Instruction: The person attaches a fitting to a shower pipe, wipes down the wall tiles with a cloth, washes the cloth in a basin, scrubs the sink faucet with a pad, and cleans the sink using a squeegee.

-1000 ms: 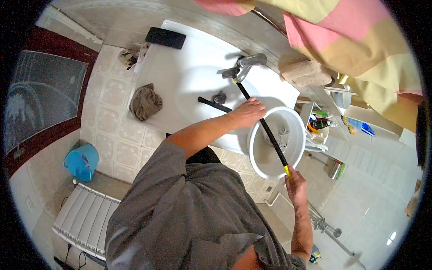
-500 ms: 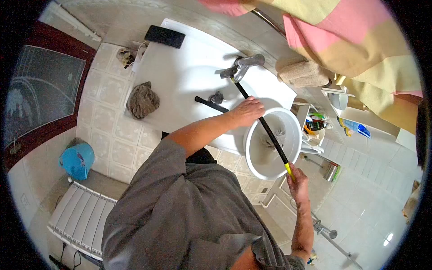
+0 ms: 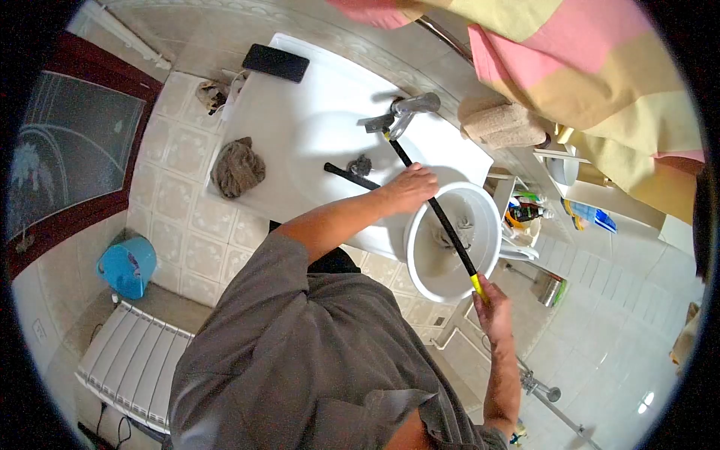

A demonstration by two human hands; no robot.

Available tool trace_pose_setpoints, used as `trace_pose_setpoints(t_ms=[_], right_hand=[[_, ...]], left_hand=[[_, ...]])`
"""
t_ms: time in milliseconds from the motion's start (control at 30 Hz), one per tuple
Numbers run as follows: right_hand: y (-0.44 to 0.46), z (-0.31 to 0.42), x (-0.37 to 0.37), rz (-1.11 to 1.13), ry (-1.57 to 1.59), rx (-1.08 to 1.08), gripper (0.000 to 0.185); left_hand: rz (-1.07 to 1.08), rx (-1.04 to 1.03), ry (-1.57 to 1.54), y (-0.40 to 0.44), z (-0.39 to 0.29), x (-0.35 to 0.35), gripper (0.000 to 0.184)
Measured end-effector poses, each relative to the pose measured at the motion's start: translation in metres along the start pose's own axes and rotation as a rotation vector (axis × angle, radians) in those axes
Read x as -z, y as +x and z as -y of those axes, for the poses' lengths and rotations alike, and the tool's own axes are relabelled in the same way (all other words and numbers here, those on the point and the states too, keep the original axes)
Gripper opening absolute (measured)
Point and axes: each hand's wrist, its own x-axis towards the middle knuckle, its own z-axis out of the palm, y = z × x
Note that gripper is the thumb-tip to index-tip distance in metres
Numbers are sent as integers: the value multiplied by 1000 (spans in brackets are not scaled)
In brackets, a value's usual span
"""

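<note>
My left hand (image 3: 412, 187) is closed round the middle of a black pole (image 3: 448, 226) with yellow ends. Lower right, my right hand (image 3: 493, 307) grips the pole's yellow end. The pole slants over a white bucket (image 3: 415, 268) that holds greyish water and a cloth (image 3: 452, 235). Its far end, with a grey fitting (image 3: 379, 124), lies beside the chrome faucet (image 3: 415, 105) over the white sink (image 3: 300, 142). A second black tube (image 3: 350, 176) and a small dark clump (image 3: 360, 165) lie in the basin near my left forearm.
A black phone (image 3: 276, 62) and a crumpled brown cloth (image 3: 238, 168) lie on the sink's counter. A rolled towel (image 3: 503, 125) is behind it. Shelves with bottles (image 3: 524, 211) stand right. A blue bucket (image 3: 127, 267) and white radiator (image 3: 135, 364) are at left.
The view has shifted slightly, moving the room a little to the left in the picture. Both hands keep their hold on the pole, which has hardly moved.
</note>
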Motion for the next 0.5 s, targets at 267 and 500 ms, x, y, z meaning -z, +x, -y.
trace_pose_setpoints(t_ms=[267, 500], right_hand=[[-1, 30, 0, 24, -206, 81, 48], [-5, 29, -12, 9, -116, 68, 48]], left_hand=[[24, 10, -3, -7, 0, 0, 17], [65, -38, 46, -6, 2, -4, 15]])
